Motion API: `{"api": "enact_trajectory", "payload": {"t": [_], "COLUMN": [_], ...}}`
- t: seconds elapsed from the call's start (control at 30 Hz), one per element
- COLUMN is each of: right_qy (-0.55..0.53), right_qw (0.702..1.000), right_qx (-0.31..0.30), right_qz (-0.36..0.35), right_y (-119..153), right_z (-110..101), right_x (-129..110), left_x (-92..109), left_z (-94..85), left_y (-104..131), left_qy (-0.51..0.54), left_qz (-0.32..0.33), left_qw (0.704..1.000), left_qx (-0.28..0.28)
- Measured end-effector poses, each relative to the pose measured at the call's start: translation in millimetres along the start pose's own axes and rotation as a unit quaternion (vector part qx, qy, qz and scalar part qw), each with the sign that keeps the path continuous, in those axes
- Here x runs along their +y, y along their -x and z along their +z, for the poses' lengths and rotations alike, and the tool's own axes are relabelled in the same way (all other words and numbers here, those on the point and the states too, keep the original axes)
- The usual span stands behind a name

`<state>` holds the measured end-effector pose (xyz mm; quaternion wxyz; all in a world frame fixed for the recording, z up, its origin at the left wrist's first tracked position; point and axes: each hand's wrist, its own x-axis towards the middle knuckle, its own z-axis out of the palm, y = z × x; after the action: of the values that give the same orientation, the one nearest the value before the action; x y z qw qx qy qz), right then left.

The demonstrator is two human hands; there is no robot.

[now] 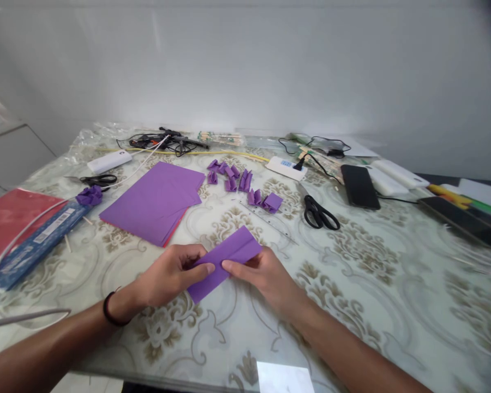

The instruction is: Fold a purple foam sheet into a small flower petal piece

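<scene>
Head view: both hands [169, 274] [270, 275] pinching purple paper strip [228, 252]; blue-banded packet [45, 240] at left, red paper [18, 221] inside.

Bare forearms [71, 341] come in from bottom left and bottom right, angling toward the middle, wrists [133, 303] pretty much straight. The left hand [169, 275] and right hand [270, 275] are both pinching, thumbs [203, 272] on top, tips facing each other, super close but not touching. Left index finger's [194, 251] bent; most other fingers are kinda hidden.

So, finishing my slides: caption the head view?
Left hand and right hand hold a purple paper strip, folded pieces beyond.
</scene>
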<state>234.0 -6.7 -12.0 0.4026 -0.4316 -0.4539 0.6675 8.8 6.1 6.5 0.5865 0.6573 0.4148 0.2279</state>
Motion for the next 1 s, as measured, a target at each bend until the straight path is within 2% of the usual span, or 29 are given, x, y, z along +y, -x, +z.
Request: {"api": "enact_trajectory", "payload": {"t": [0.13, 0.3, 0.47, 0.63, 0.8, 0.9, 1.0], "right_qy": [-0.001, 0.005, 0.003, -0.018, -0.046, -0.065, -0.03], "right_qw": [1.0, 0.997, 0.994, 0.99, 0.978, 0.978, 0.989], "right_qx": [0.01, 0.033, 0.045, 0.086, 0.161, 0.148, 0.09], "right_qz": [-0.005, -0.069, -0.096, -0.112, -0.126, -0.13, -0.115], "right_y": [2.8, -1.9, -5.9, -7.2, -8.8, -7.5, -3.9], "right_z": [4.5, -7.9, -15.7, -21.9, -34.0, -33.4, -22.8], "right_x": [1.3, -3.5, -7.6, -13.1, -25.2, -28.1, -22.9], "left_x": [1.5, 4.5, 6.5, 9.2, 6.8, 5.2, 5.2], "left_z": [1.8, -3.5, -8.7, -10.7, -11.3, -11.1, -10.4], "left_y": [2.2, 3.0, 1.9, 1.1, 2.4, 2.8, 2.7], "left_qy": [-0.014, -0.008, -0.029, -0.048, -0.063, -0.054, -0.04], "left_qz": [0.011, -0.007, -0.015, -0.006, -0.017, -0.013, -0.022], "left_qw": [1.0, 0.999, 0.998, 0.998, 0.996, 0.998, 0.999], "left_qx": [-0.01, -0.038, -0.047, -0.045, -0.055, -0.031, -0.025]}}
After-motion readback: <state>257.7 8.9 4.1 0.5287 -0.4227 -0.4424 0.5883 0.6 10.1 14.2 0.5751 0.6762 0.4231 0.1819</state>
